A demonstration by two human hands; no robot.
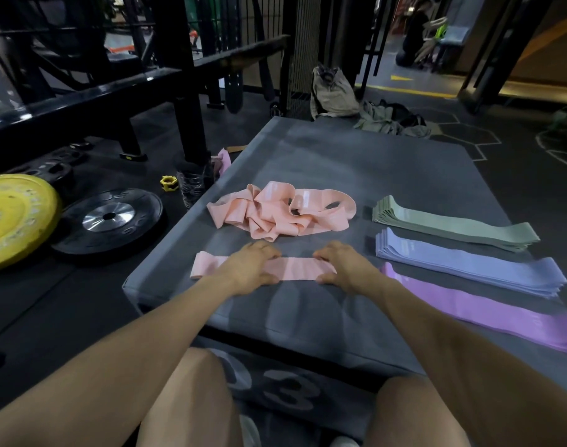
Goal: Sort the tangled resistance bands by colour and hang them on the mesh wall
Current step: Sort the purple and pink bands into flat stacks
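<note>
Your left hand [250,265] and right hand [343,264] both press palm-down, fingers relaxed, on the flat peach-pink fabric resistance band [293,268]; its long axis runs left to right across the grey padded mat [340,156]; the tangled heap of peach-pink bands [275,211] lies just beyond, nearer your left hand, so I judge that hand reaches next.

One flat pink band [208,265], one pink tangle [277,212], three sorted stacks: green [450,224], blue [463,262], purple [488,309]. Two plates: yellow [16,217], black [109,219].
</note>
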